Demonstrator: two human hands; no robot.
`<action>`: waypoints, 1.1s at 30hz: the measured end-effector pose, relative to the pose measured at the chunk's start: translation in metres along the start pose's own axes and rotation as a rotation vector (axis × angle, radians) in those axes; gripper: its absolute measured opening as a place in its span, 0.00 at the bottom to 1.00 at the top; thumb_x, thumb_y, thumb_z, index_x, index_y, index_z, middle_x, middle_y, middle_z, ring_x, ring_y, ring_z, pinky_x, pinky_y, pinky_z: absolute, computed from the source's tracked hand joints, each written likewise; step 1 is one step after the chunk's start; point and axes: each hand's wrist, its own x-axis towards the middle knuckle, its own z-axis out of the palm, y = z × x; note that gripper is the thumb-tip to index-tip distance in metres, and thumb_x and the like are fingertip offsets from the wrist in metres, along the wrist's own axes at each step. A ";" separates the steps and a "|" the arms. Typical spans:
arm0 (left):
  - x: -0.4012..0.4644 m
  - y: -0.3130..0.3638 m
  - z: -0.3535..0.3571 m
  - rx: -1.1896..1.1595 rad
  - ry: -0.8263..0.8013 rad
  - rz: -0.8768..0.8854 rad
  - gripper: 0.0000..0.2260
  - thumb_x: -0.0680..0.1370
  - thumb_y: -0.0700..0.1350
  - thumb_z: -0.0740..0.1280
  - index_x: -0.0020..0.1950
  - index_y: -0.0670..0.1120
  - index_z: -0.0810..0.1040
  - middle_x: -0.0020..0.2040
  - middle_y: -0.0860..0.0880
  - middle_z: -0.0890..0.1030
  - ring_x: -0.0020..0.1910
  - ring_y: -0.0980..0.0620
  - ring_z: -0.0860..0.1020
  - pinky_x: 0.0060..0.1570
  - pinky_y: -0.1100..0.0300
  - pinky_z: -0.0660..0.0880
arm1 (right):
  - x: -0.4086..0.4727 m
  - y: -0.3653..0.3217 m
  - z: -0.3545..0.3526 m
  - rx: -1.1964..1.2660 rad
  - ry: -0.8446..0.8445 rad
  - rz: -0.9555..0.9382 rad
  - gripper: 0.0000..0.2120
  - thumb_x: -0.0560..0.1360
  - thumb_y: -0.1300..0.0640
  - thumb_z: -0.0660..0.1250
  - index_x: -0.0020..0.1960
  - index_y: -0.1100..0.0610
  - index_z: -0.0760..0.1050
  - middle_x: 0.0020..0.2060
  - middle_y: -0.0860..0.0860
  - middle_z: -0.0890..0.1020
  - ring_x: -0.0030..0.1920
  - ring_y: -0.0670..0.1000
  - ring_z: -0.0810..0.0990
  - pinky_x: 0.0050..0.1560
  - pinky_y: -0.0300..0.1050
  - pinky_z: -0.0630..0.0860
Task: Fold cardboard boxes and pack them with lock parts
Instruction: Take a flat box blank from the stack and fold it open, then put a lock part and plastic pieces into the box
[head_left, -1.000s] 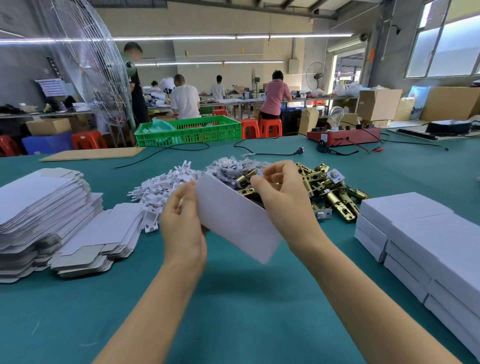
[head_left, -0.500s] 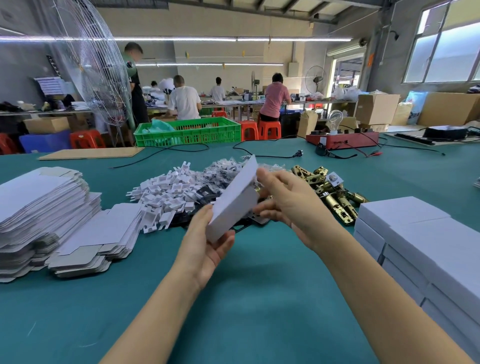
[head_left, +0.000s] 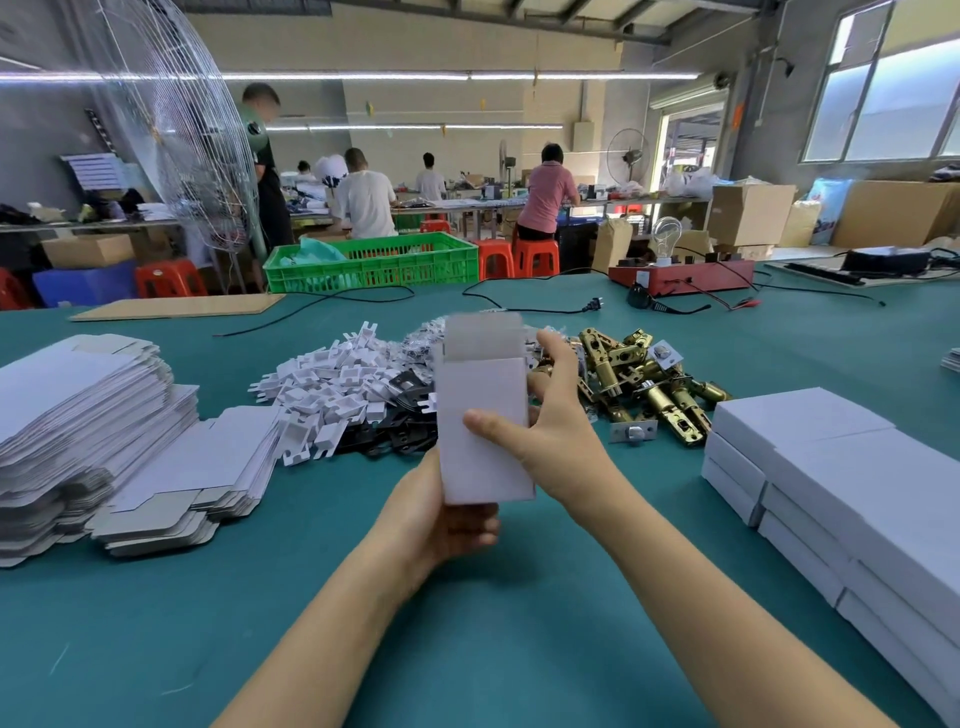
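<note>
Box (head_left: 483, 431), upright above the worktop (head_left: 467, 649), is erected but unpacked, top flap open: left hand (head_left: 441, 514) cups its base, right hand (head_left: 550, 431) grips its side. Finished boxes (head_left: 831, 467) sit right, many flat blanks (head_left: 78, 415) left. Beyond, brass latches (head_left: 644, 379) and plastic inserts (head_left: 332, 384) wait.

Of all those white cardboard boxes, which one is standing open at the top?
The white cardboard box held upright in both hands; its top flap is raised, unlike the closed white boxes stacked at right.
</note>
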 end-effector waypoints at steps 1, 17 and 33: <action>0.003 -0.006 0.001 0.151 0.141 0.157 0.14 0.83 0.53 0.58 0.45 0.51 0.81 0.40 0.43 0.84 0.29 0.53 0.80 0.30 0.62 0.77 | 0.000 0.003 0.002 -0.003 0.007 -0.009 0.38 0.71 0.59 0.74 0.72 0.48 0.54 0.54 0.44 0.76 0.53 0.45 0.79 0.57 0.50 0.77; 0.009 -0.017 -0.015 0.104 0.121 0.569 0.20 0.66 0.51 0.74 0.53 0.47 0.74 0.45 0.51 0.85 0.44 0.53 0.84 0.39 0.61 0.80 | -0.009 0.042 0.011 0.242 -0.088 0.045 0.10 0.79 0.58 0.64 0.59 0.48 0.71 0.52 0.48 0.81 0.50 0.43 0.80 0.50 0.40 0.79; 0.017 -0.020 -0.020 0.249 0.130 0.506 0.14 0.68 0.40 0.78 0.50 0.54 0.82 0.45 0.58 0.86 0.45 0.59 0.83 0.41 0.68 0.78 | 0.001 0.052 -0.022 0.205 0.414 0.258 0.09 0.79 0.51 0.62 0.49 0.57 0.74 0.39 0.51 0.80 0.39 0.47 0.79 0.41 0.41 0.77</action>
